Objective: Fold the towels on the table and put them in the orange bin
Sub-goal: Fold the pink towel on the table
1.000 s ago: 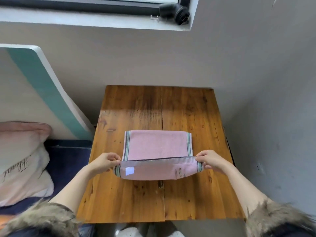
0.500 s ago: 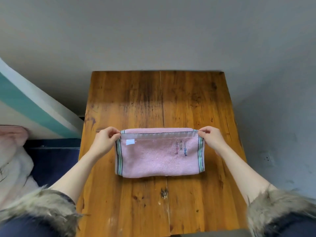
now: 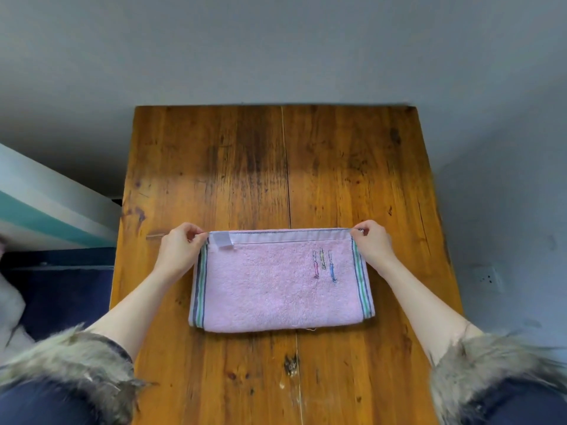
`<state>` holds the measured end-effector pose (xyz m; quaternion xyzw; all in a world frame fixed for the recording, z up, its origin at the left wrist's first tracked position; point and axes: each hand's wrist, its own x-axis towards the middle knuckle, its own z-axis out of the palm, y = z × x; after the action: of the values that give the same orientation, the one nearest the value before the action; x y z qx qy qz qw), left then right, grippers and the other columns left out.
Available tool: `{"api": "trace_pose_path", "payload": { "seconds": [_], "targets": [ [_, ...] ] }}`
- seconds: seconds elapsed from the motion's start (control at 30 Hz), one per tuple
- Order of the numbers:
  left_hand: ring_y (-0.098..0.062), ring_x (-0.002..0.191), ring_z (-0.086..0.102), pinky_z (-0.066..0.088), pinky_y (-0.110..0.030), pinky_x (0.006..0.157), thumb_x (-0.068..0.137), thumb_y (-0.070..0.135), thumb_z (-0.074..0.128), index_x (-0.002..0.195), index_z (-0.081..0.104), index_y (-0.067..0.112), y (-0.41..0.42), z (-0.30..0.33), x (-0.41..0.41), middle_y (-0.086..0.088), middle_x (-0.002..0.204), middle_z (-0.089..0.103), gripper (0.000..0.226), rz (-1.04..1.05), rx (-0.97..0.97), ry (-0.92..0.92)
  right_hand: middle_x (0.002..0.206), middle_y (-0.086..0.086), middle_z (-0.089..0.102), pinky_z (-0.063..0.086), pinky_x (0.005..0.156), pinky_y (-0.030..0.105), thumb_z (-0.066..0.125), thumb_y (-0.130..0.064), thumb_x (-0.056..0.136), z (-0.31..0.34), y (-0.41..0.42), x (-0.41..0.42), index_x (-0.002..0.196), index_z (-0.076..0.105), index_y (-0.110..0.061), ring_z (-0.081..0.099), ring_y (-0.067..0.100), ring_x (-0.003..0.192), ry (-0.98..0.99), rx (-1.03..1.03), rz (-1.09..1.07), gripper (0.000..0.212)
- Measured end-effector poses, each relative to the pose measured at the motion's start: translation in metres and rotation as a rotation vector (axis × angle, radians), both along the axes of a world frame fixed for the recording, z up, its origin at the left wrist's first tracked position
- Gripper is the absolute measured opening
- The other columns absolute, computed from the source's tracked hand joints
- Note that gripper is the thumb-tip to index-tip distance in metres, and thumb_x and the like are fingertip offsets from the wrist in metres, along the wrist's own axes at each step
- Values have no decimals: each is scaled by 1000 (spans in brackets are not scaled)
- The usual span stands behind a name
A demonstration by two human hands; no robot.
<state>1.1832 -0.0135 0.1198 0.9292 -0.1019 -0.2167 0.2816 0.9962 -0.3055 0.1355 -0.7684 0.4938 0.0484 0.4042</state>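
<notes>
With the left hand (image 3: 179,250) and right hand (image 3: 372,245) each pinching 1 far corner of the folded pink terry towel (image 3: 280,283) in their fingers, uneven release could skew its edges on the wooden tabletop (image 3: 276,164).

The table (image 3: 352,167) runs off the near edge of the picture, so its near end is unseen. Both fur-trimmed sleeves (image 3: 76,363) are cut by the near corners. The lower layers of the folded pink towel (image 3: 276,289) lie hidden under the top one. Its small embroidered motif (image 3: 324,265) and white label (image 3: 223,240) are too small to read. At the far left, a teal-striped panel (image 3: 46,210) is cropped.
</notes>
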Motion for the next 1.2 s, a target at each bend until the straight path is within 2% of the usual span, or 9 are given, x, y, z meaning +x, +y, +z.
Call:
{"api": "trace_pose_path", "payload": {
  "seconds": [0.2, 0.33, 0.47, 0.67, 0.77, 0.9, 1.0, 1.1, 1.2],
  "targets": [
    [-21, 84, 55, 39, -31, 67, 91, 30, 57, 94, 58, 13, -4, -5, -2, -4, 91, 60, 17, 26, 13, -38, 109, 10, 58, 41, 85, 35, 53, -26, 93, -16, 5, -4, 105, 58, -8, 50, 25, 106, -31, -133, -45, 22],
    [-30, 105, 51, 40, -47, 89, 93, 27, 49, 118, 52, 11, 2, 5, -32, -11, 113, 54, 29, -13, 80, -280, 120, 9, 52, 38, 96, 38, 50, -28, 93, -14, 32, -22, 115, 56, -9, 46, 25, 115, -167, -350, -129, 30],
    [-35, 128, 43, 33, -53, 99, 92, 25, 39, 130, 46, 10, -13, 5, -86, -18, 136, 48, 42, -362, 63, -530, 138, 13, 48, 21, 113, 50, 36, -28, 94, -20, 89, -27, 130, 51, -6, 37, 29, 134, -234, -545, 334, 45],
    [-31, 142, 16, 11, -54, 114, 95, 40, 27, 143, 36, 22, -30, -36, -121, -8, 153, 24, 52, -636, 213, -435, 151, 9, 30, 15, 115, 49, 31, -38, 96, -56, 117, -22, 142, 36, -16, 26, 26, 141, -71, -630, 666, 52],
    [-27, 144, 12, 2, -48, 115, 95, 41, 24, 145, 30, 23, -4, -47, -101, -7, 155, 17, 53, -556, 269, -426, 156, 0, 5, 0, 118, 39, 18, -45, 98, -66, 86, -41, 148, 16, -22, 3, 15, 144, 26, -601, 520, 56],
    [-24, 144, 7, 2, -53, 114, 96, 35, 22, 146, 26, 18, 37, -40, -86, -9, 156, 17, 53, -435, 246, -365, 156, 0, 0, 3, 119, 38, 21, -43, 98, -62, 75, -54, 149, 16, -20, -6, 13, 143, 53, -547, 493, 56],
    [-29, 142, 20, 17, -47, 113, 98, 25, 34, 140, 36, 9, 56, -32, -87, -14, 150, 30, 45, -307, 101, -358, 157, 5, 4, -1, 119, 42, 21, -42, 97, -53, 85, -46, 149, 16, -18, -6, 16, 143, 63, -551, 451, 57],
    [-30, 119, 40, 34, -43, 97, 94, 29, 48, 124, 50, 10, 58, -26, -88, -15, 126, 47, 36, -30, 115, -346, 155, 5, 5, -7, 116, 44, 21, -44, 95, -43, 110, -39, 147, 15, -18, 1, 20, 144, 23, -568, 508, 59],
    [-29, 108, 41, 30, -36, 87, 89, 37, 56, 114, 58, 13, 51, -25, -86, -13, 114, 47, 35, 123, 128, -222, 156, 7, 12, -2, 115, 50, 27, -47, 94, -45, 147, -34, 147, 20, -20, 7, 25, 144, 18, -570, 672, 60]
  ]
}}
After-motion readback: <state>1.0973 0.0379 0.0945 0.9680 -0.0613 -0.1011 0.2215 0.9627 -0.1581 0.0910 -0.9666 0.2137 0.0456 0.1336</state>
